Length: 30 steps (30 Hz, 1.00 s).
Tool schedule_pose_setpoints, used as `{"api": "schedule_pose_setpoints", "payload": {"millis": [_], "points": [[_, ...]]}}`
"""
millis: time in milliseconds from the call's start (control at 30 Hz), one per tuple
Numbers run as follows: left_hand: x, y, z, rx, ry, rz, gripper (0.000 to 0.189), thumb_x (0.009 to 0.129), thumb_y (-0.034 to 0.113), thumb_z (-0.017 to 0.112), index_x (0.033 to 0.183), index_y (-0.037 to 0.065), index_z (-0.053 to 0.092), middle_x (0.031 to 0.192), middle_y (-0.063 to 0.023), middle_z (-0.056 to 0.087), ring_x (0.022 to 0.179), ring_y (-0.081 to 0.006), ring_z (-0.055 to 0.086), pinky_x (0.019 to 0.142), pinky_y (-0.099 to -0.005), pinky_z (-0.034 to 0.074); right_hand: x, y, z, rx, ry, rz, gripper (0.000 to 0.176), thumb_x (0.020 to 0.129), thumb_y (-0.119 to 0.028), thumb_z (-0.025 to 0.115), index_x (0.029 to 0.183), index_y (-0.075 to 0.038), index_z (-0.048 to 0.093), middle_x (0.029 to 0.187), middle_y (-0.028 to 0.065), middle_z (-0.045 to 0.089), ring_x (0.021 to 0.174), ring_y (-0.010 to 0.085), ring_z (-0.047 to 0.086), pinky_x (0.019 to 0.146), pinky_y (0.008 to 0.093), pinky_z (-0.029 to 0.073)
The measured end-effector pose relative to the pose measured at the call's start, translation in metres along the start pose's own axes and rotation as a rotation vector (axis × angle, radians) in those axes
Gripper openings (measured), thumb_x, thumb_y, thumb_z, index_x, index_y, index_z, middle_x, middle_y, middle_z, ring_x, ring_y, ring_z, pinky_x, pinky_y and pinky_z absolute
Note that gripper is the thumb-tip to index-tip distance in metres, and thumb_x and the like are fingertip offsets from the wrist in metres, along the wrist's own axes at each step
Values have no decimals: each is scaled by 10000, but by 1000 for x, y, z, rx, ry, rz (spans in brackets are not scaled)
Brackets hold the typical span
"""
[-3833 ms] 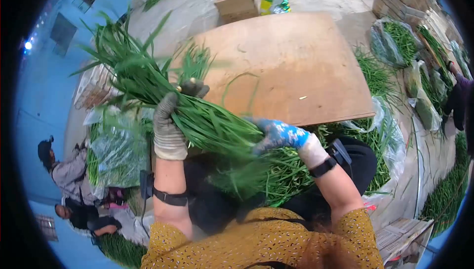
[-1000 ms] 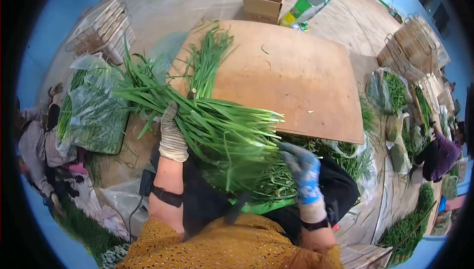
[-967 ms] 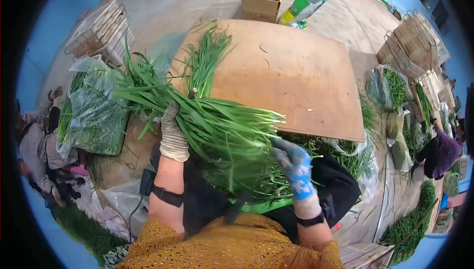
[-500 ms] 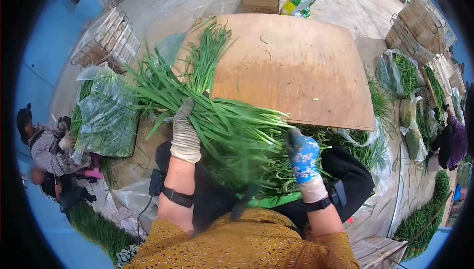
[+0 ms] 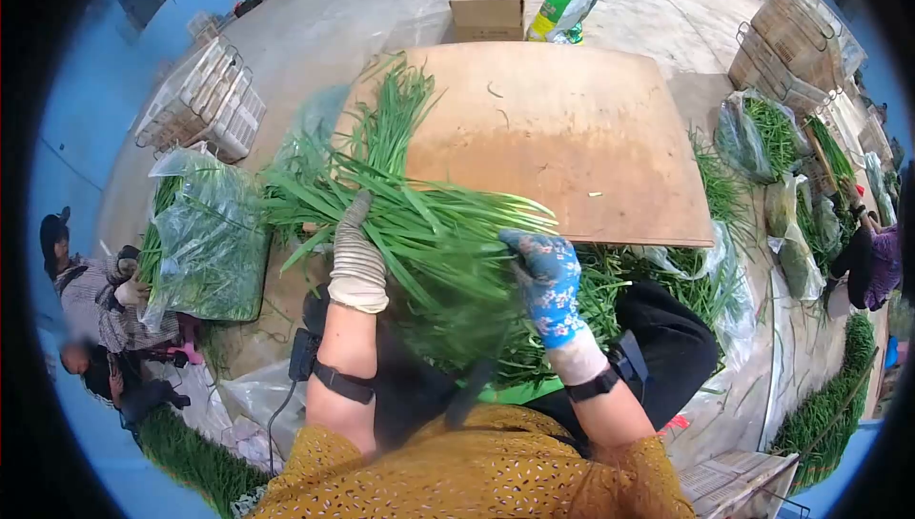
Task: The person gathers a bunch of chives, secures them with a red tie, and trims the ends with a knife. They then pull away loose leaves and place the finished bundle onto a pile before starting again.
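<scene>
My left hand (image 5: 355, 238), in a striped grey-white glove, is wrapped around a thick bunch of garlic chives (image 5: 434, 219). The pale stem ends point right and the green leaves fan out to the left, over the board's near-left edge. At the stem end, my right hand (image 5: 548, 276), in a blue flowered glove, has its fingers closed on the lower stems; the fingertips are partly hidden. Another bunch of chives (image 5: 398, 119) lies on the left of the wooden board (image 5: 553, 128). Below my hands, a loose heap of chives (image 5: 596, 305) covers my lap area, partly blurred.
A bagged bundle of greens (image 5: 214, 252) stands left, with two people beside it. Ahead are a cardboard box (image 5: 488, 4) and a green-white sack (image 5: 570, 0). Crates (image 5: 791, 42) and bagged greens (image 5: 758, 138) stand right, near another person. A white crate (image 5: 210, 100) stands far left.
My right hand has moved left and slightly up along the stem ends, closer to my left hand. My left hand keeps its hold on the bunch. The whole view has shifted slightly.
</scene>
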<state>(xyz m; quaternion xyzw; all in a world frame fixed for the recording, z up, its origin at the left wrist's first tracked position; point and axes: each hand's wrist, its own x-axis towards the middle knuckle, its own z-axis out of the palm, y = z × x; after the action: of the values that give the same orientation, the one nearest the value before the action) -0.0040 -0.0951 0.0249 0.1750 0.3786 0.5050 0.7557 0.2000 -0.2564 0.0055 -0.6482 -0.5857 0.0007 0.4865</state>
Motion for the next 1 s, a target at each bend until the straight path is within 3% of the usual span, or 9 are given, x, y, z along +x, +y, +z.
{"api": "schedule_pose_setpoints", "payload": {"millis": [133, 267, 367, 433, 600, 700, 767, 933, 1000], "points": [[-6, 8, 1, -38, -1, 14, 479, 787, 233, 703, 1184, 26, 531, 1122, -170, 596, 980, -365, 590, 870, -557, 481, -18, 11, 3, 449, 241, 505, 280, 776, 86, 587, 1000, -55, 678, 879, 42, 688, 780, 102, 620, 713, 224, 486], [17, 14, -24, -103, -8, 8, 444, 812, 248, 669, 1171, 21, 542, 1135, -165, 591, 1012, -359, 574, 899, -554, 458, -64, 81, -50, 713, 227, 741, 233, 782, 110, 550, 969, 28, 660, 853, 42, 661, 724, 111, 606, 671, 223, 490], [16, 19, -21, -133, 67, -1, 462, 822, 286, 650, 1184, 21, 538, 1178, -166, 570, 1062, -370, 542, 918, -588, 420, -110, 130, -106, -371, -579, 590, 263, 681, -86, 719, 937, -40, 678, 890, 176, 671, 739, 268, 647, 673, 333, 504], [17, 20, -16, -145, 89, 13, 477, 822, 303, 647, 1193, 25, 536, 1192, -168, 564, 1078, -377, 532, 923, -601, 405, -108, 113, -103, -872, -500, 228, 391, 632, -146, 766, 989, -37, 650, 1036, 167, 653, 875, 323, 628, 771, 361, 497], [18, 12, -5, -173, 67, -9, 449, 836, 303, 636, 1178, 26, 546, 1171, -168, 578, 1043, -375, 556, 910, -590, 422, -54, 31, -16, 686, -266, 573, 692, 767, -281, 736, 1317, 12, 436, 1306, 147, 501, 1237, 220, 428, 975, 307, 398], [16, 10, -2, -134, 150, 5, 430, 839, 285, 632, 1172, 27, 549, 1170, -163, 580, 1042, -373, 557, 911, -586, 423, -35, 14, 11, 742, -531, 967, 430, 848, -279, 663, 1144, 17, 563, 1023, 84, 638, 887, 152, 582, 786, 299, 467], [19, 14, -10, -115, 151, 39, 431, 834, 281, 638, 1172, 27, 548, 1180, -156, 576, 1069, -366, 542, 932, -581, 409, -46, 6, 15, 1007, -191, 1056, 266, 868, -301, 624, 954, -49, 618, 845, 8, 634, 685, 89, 513, 622, 272, 425], [17, 21, -14, -240, 198, -21, 469, 830, 293, 644, 1197, 25, 528, 1228, -156, 543, 1125, -382, 500, 961, -607, 371, -123, 139, -19, 416, 107, 1042, 174, 876, -226, 599, 915, -65, 652, 765, -33, 590, 635, 67, 496, 524, 225, 414], [21, 21, -16, -307, 217, -53, 487, 839, 305, 634, 1220, 27, 512, 1271, -161, 508, 1161, -391, 468, 978, -616, 350, -124, 132, -48, -337, -308, 653, 166, 806, -240, 647, 861, -86, 672, 676, 55, 616, 626, 211, 596, 576, 340, 483]]}}
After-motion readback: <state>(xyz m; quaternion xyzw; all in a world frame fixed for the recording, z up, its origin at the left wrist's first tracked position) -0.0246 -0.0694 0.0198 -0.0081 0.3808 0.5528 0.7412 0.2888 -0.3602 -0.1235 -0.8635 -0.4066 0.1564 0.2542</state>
